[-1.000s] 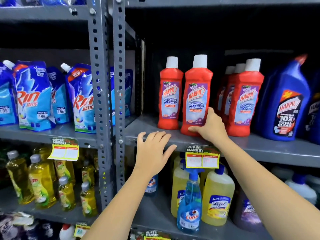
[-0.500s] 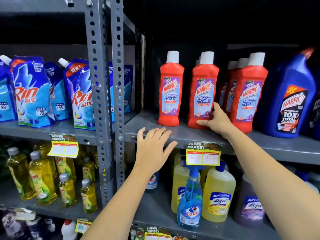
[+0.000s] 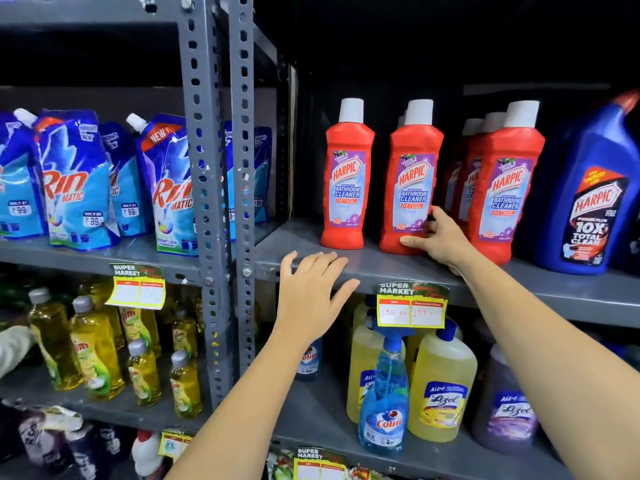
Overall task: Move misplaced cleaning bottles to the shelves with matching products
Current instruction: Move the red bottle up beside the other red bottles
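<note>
The right hand [image 3: 440,237] closes its grip on the base of a red Harpic bottle [image 3: 410,181] standing upright on the grey shelf [image 3: 571,289]. One matching bottle [image 3: 346,174] stands left of it, three more [image 3: 502,181] right. The left hand [image 3: 311,292] rests open and flat on the shelf edge, holding nothing.

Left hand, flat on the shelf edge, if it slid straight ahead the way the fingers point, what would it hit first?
Probably the leftmost red Harpic bottle; the left hand points up towards its base across bare shelf, though depth is unclear.
</note>
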